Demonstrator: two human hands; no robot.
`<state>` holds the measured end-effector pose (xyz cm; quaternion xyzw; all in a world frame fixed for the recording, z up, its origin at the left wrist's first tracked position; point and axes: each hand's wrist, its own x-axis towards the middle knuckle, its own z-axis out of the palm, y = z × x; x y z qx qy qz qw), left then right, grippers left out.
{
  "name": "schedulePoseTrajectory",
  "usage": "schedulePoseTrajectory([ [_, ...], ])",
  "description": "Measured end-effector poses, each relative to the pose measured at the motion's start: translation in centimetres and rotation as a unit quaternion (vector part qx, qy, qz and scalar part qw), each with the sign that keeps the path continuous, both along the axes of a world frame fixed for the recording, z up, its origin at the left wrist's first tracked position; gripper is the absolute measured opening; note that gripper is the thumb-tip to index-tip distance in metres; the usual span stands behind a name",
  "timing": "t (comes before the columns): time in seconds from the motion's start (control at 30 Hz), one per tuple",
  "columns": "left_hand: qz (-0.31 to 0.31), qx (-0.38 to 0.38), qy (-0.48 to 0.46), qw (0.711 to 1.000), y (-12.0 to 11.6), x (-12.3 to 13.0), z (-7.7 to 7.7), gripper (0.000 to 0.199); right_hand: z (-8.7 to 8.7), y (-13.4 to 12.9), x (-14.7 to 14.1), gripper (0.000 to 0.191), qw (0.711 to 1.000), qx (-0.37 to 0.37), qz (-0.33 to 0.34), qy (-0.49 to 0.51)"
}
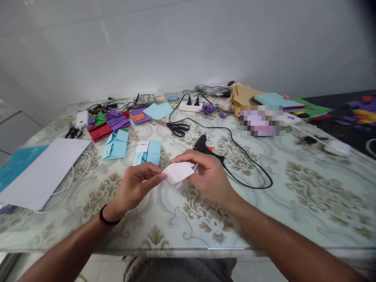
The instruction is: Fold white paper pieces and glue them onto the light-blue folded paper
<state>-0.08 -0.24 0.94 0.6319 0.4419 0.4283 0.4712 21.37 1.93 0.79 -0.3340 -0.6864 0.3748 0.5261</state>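
Between my two hands, above the table's front half, is a small piece of folded white paper [178,172]. My left hand [138,184] pinches its left corner between thumb and fingers. On the other side, my right hand [207,172] grips the right edge, its forefinger curled over the top. The paper's underside is mostly hidden. Just beyond my hands lie folded light-blue paper pieces [154,150], one with a white piece on it, and another light-blue folded stack [119,145] sits to the left. A black glue gun [202,145] lies behind my right hand.
Black scissors [178,129] and a white power strip [190,106] lie farther back. A black cord [249,156] loops across the right. White sheets [49,172] cover the left side. Purple folded papers [117,120] and red ones [101,132] are piled at the back left.
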Motion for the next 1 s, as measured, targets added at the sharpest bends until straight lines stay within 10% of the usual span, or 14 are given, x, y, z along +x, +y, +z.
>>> schedulePoseTrajectory([
  [0.6,-0.064,-0.017,-0.029,0.997,0.15,-0.25,-0.30,0.007,-0.42,-0.11,-0.29,0.017,0.998,0.014,-0.027,0.059],
  [1.0,-0.057,0.027,0.036,0.997,-0.36,-0.02,0.07,0.016,-0.28,-0.25,-0.47,0.013,0.971,0.235,-0.018,-0.047],
])
